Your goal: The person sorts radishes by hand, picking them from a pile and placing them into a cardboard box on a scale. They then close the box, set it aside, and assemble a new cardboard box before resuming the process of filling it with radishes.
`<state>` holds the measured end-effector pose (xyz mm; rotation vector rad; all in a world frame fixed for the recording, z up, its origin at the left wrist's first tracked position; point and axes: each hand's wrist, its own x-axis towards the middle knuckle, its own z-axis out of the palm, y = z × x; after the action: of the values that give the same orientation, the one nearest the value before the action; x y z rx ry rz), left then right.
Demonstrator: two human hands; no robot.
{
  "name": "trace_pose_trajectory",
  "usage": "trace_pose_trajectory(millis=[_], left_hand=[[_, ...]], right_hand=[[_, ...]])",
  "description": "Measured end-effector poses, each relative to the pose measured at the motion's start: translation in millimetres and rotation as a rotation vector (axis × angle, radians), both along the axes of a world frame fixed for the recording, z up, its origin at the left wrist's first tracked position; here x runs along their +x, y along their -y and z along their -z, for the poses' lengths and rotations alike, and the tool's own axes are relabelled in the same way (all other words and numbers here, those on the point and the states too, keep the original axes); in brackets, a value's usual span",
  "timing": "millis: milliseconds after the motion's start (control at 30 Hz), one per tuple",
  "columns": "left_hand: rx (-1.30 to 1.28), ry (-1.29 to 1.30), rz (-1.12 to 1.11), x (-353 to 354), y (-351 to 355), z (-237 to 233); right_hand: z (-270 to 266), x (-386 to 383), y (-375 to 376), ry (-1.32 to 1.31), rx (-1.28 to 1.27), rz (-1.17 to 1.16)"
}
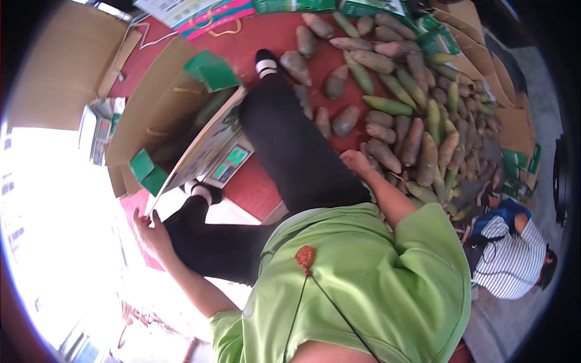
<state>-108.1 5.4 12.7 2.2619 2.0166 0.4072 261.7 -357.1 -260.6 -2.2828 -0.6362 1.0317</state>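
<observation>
My left hand (152, 235) is at the lower corner of a cardboard box (136, 115), its thumb and fingers apart right at the flap's edge. Dark green, long shapes lie partly hidden inside the box. Beside it, near my feet, a scale (229, 162) shows a lit green display. My right hand (358, 162) is curled closed next to my thigh, with no object showing in it. Just beyond it starts a large heap of long radishes (382, 154), some green, some purplish-brown and soil-covered.
Loose radishes (345, 120) lie on the red floor covering (266, 187). Printed cartons (212, 15) stand at the far side. Open cardboard (517, 130) borders the heap on the right. A person in a striped top (511, 257) is at the right. Another scale (94, 136) stands at left.
</observation>
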Motion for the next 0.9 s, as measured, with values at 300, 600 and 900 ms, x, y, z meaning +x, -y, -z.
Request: trace_pose_trajectory(millis=[300, 600, 900], left_hand=[[0.037, -0.005, 0.037, 4, 1, -8], [0.098, 0.128, 0.066, -13, -8, 6], [0.113, 0.071, 0.07, -4, -6, -2]], right_hand=[[42, 1, 12, -0.292, 0.094, 0.114], [34, 0, 0, 0.033, 0.014, -0.126], [-6, -6, -13, -0.002, -0.049, -0.004]])
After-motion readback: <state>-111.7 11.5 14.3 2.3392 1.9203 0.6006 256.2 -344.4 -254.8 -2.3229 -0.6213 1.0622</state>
